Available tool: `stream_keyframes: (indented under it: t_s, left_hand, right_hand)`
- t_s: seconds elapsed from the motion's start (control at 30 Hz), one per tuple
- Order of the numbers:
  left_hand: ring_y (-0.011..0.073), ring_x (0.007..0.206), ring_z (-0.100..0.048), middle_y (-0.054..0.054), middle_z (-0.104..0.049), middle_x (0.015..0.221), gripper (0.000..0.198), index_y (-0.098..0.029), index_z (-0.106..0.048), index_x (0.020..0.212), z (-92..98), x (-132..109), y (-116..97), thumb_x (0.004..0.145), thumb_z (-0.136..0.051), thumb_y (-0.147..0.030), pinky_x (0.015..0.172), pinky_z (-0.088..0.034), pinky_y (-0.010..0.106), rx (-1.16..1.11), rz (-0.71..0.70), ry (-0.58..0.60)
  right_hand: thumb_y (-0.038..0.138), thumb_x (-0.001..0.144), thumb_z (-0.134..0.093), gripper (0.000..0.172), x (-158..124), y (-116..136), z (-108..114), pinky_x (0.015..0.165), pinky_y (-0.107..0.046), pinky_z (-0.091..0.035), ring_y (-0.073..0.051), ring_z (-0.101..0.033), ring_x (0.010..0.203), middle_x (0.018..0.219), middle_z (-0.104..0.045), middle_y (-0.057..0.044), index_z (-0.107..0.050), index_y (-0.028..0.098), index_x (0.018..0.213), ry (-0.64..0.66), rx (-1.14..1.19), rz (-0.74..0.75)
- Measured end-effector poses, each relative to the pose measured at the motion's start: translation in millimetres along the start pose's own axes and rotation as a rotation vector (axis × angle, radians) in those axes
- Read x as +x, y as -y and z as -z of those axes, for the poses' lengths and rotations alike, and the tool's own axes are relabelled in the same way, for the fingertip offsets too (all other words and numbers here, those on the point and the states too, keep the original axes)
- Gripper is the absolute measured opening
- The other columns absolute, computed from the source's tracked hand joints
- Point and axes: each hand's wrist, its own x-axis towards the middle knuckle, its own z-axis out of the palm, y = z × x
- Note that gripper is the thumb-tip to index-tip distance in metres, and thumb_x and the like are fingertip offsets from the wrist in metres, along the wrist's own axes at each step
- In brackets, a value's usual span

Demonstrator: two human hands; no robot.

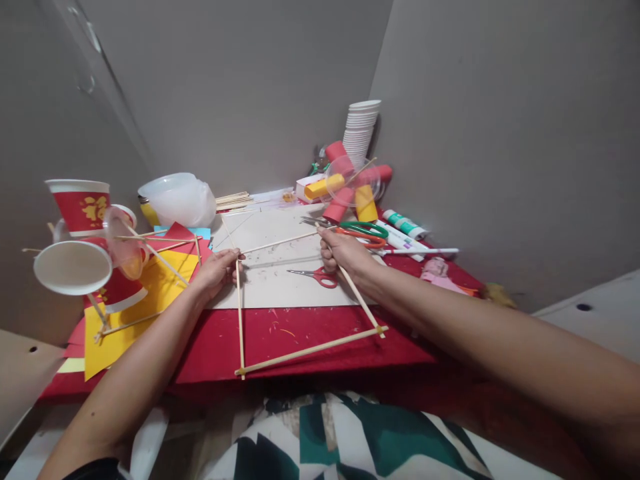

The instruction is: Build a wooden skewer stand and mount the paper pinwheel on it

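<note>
Two hands support a square stick frame (310, 352) over the front part of the red-covered table (300, 337). The left hand (220, 268) has its grip pinching the far left corner between thumb and fingers; the right hand (344, 252) has its grip pinching the far right corner. Fingers partly cover both of these joints, so their fastening cannot be made out; the two near joints show yellowish bindings. Behind the right hand, green-handled scissors (367, 230) and orange-handled scissors (364, 238) overlap and are partly covered. The red-handled scissors (324, 277) lie just beside that hand on the white board (270, 287). At left, one red paper cup (80, 207) stands upright, its interior out of sight; a tipped paper cup (73, 268) exposes its white inner wall. The contents of the translucent bowl (175, 200) cannot be identified. At the rear, nested white cups (361, 127) form a leaning stack, its lower end hidden by a paper-roll wheel (365, 175).
</note>
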Motion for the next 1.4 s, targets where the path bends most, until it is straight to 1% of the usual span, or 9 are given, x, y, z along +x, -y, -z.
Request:
stream_keyframes:
  t_s: [0.17,0.3,0.37,0.43,0.57,0.7,0.9,1.23,1.4]
  left_hand:
    - [0.0119,0.049,-0.049,0.004,-0.063,0.066,0.020,-0.016,-0.070,0.084,6.9,-4,-6,0.078,-0.075,-0.034,0.049,-0.040,0.023,0.233,-0.116,-0.134]
    - [0.0292,0.102,-0.066,0.015,-0.073,0.110,0.035,-0.018,-0.073,0.109,-9.9,-17,-27,0.076,-0.076,-0.030,0.092,-0.049,0.036,0.901,-0.547,-0.316]
    - [0.0335,0.117,-0.063,0.017,-0.071,0.121,0.039,-0.016,-0.070,0.120,-31.8,-19,-41,0.085,-0.066,-0.033,0.104,-0.045,0.044,1.070,-0.620,-0.190]
    - [0.0311,0.118,-0.064,0.017,-0.069,0.128,0.043,-0.013,-0.065,0.129,-56.8,-14,-55,0.092,-0.056,-0.033,0.102,-0.047,0.043,1.140,-0.551,0.024]
    - [0.0243,0.106,-0.068,0.016,-0.073,0.121,0.037,-0.009,-0.067,0.123,-91.3,17,-72,0.093,-0.052,-0.023,0.094,-0.050,0.036,1.020,-0.401,0.368]
    - [0.0148,0.083,-0.065,0.008,-0.074,0.094,0.023,-0.008,-0.070,0.103,-98.0,51,-73,0.090,-0.059,-0.023,0.079,-0.050,0.027,0.793,-0.417,0.556]
    - [0.0056,0.048,-0.041,-0.003,-0.054,0.066,0.016,-0.011,-0.067,0.094,-92.1,67,-70,0.088,-0.061,-0.025,0.045,-0.033,0.019,0.536,-0.248,0.577]
    - [0.0042,0.045,-0.029,-0.008,-0.040,0.058,0.034,-0.012,-0.070,0.123,-73.8,80,-55,0.090,-0.063,-0.021,0.044,-0.023,0.019,0.362,-0.055,0.559]
    - [0.0057,0.051,-0.045,-0.001,-0.063,0.076,0.030,-0.013,-0.070,0.117,-74.6,81,-54,0.088,-0.060,-0.017,0.047,-0.032,0.020,0.414,-0.097,0.528]
  right_hand:
    - [0.038,0.103,-0.050,0.041,-4,1,1,0.034,-0.015,-0.025,-0.004,-0.032,0.034,0.046,-0.040,0.007,-0.042,0.020,0.068,-0.025,-0.018,0.005]
    - [0.035,0.103,-0.051,0.041,-7,6,-1,0.033,-0.014,-0.024,-0.003,-0.032,0.033,0.046,-0.041,0.007,-0.043,0.019,0.065,-0.022,-0.045,-0.007]
    - [0.033,0.103,-0.051,0.041,-8,7,-4,0.033,-0.014,-0.024,-0.003,-0.031,0.033,0.046,-0.041,0.006,-0.043,0.019,0.065,-0.007,-0.055,-0.014]
    - [0.032,0.103,-0.051,0.041,-8,8,-8,0.033,-0.014,-0.023,-0.003,-0.031,0.032,0.045,-0.041,0.007,-0.044,0.019,0.065,0.014,-0.063,-0.015]
    - [0.033,0.103,-0.051,0.044,-5,9,-14,0.032,-0.014,-0.022,-0.003,-0.030,0.031,0.041,-0.041,0.006,-0.045,0.018,0.062,0.055,-0.085,0.000]
    - [0.032,0.102,-0.051,0.044,2,11,-15,0.032,-0.015,-0.021,-0.004,-0.031,0.029,0.040,-0.042,0.006,-0.046,0.018,0.061,0.062,-0.100,0.048]
    - [0.036,0.102,-0.052,0.047,14,13,-16,0.033,-0.017,-0.023,-0.005,-0.032,0.030,0.038,-0.042,0.006,-0.048,0.018,0.058,0.080,-0.092,0.136]
    - [0.036,0.099,-0.051,0.036,27,0,-16,0.033,-0.016,-0.021,-0.005,-0.031,0.031,0.040,-0.043,0.008,-0.051,0.019,0.067,0.107,-0.118,0.153]
    - [0.036,0.098,-0.050,0.033,30,-2,-15,0.034,-0.016,-0.021,-0.005,-0.031,0.031,0.040,-0.044,0.007,-0.054,0.019,0.071,0.126,-0.177,0.167]
